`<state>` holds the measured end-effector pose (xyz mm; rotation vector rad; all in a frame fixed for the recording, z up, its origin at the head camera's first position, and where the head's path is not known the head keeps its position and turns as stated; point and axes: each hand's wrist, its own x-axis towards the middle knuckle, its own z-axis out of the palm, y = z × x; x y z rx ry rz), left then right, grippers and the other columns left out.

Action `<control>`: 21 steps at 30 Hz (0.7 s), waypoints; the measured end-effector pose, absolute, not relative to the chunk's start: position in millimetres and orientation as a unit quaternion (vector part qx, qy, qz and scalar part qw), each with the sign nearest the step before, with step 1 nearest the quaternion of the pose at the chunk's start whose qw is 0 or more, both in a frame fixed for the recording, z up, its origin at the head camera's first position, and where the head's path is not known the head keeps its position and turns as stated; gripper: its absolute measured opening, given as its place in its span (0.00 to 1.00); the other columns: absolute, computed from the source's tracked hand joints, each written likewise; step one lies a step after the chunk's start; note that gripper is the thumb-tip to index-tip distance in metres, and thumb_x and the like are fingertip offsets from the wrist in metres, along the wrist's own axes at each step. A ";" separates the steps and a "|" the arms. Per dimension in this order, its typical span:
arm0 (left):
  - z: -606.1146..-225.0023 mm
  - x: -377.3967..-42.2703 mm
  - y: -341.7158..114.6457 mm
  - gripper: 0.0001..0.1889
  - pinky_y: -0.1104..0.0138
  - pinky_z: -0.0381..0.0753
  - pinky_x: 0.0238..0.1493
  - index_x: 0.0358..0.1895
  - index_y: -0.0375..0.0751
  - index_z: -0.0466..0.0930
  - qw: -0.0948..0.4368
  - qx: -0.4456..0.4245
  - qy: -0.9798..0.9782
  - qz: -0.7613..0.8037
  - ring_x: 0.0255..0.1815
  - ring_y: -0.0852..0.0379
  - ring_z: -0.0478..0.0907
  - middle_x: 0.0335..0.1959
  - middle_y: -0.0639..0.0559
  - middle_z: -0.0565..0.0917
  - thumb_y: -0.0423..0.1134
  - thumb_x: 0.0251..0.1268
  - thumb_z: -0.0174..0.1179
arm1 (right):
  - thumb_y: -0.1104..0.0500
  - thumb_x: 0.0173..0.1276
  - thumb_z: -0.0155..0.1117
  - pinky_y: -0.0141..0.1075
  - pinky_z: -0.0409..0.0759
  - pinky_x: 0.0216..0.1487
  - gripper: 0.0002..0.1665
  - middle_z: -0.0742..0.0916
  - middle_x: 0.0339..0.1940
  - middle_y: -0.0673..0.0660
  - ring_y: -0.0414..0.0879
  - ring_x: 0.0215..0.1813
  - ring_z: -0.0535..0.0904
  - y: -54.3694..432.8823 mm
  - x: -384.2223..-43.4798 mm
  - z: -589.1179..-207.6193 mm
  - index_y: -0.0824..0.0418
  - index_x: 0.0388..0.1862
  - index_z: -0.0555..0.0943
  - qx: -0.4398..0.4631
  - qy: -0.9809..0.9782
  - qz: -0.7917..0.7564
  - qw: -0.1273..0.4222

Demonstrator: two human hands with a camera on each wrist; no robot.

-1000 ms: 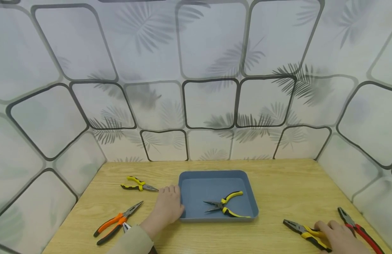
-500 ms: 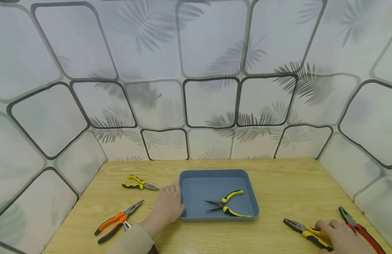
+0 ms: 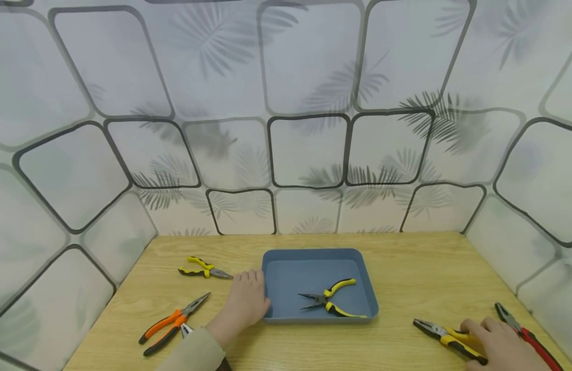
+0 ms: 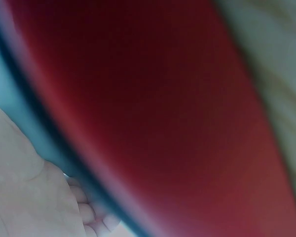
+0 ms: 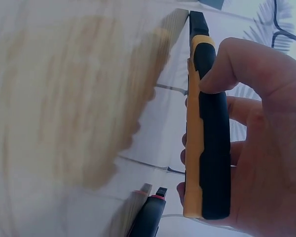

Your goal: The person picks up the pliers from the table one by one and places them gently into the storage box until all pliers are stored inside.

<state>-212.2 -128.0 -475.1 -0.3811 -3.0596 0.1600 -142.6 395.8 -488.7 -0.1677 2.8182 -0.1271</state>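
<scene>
My left hand [image 3: 246,298] grips the left rim of a blue-grey tray [image 3: 369,288]. Inside the tray lie spread long-nose pliers [image 3: 324,299] with yellow and black handles. At the lower right, my right hand [image 3: 503,345] holds yellow-and-black combination pliers [image 3: 436,331] by the handles, their blunt head pointing away to the left. In the right wrist view the thumb presses one side of the pliers [image 5: 214,133], with the fingers around the far side. A blurred dark red shape [image 4: 163,123] fills most of the left wrist view, and part of the left hand [image 4: 34,192] shows behind it.
Red-handled pliers [image 3: 529,337] lie beside my right hand. On the left are yellow-handled long-nose pliers [image 3: 207,269] and orange-and-black pliers [image 3: 176,323]. A silver plier tip [image 3: 186,331] pokes out by the left sleeve [image 3: 197,350]. Patterned walls [image 3: 309,154] enclose the wooden table [image 3: 332,348].
</scene>
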 end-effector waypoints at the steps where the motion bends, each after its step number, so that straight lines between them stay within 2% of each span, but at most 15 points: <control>1: -475.1 -211.9 -128.0 0.29 0.49 0.80 0.61 0.61 0.31 0.74 0.027 -0.124 -0.991 0.052 0.54 0.42 0.81 0.51 0.37 0.82 0.53 0.71 0.63 | 0.43 0.62 0.75 0.45 0.71 0.36 0.30 0.79 0.38 0.55 0.48 0.37 0.71 395.4 -142.2 -487.9 0.54 0.58 0.80 -0.059 0.985 -0.045 0.155; 7: -474.6 -211.6 -127.7 0.30 0.50 0.80 0.61 0.61 0.31 0.74 0.028 -0.123 -0.990 0.061 0.53 0.42 0.82 0.51 0.37 0.82 0.54 0.71 0.63 | 0.44 0.62 0.71 0.44 0.68 0.33 0.30 0.78 0.38 0.55 0.49 0.37 0.69 392.6 -140.3 -483.3 0.56 0.60 0.80 -0.063 0.988 -0.047 0.130; 21: -474.6 -212.2 -127.0 0.32 0.48 0.79 0.65 0.64 0.31 0.73 0.010 -0.116 -0.991 0.060 0.58 0.40 0.81 0.56 0.36 0.82 0.56 0.72 0.63 | 0.43 0.61 0.73 0.41 0.67 0.32 0.30 0.77 0.37 0.54 0.48 0.37 0.68 389.3 -139.9 -484.1 0.55 0.58 0.80 -0.070 0.994 -0.031 0.078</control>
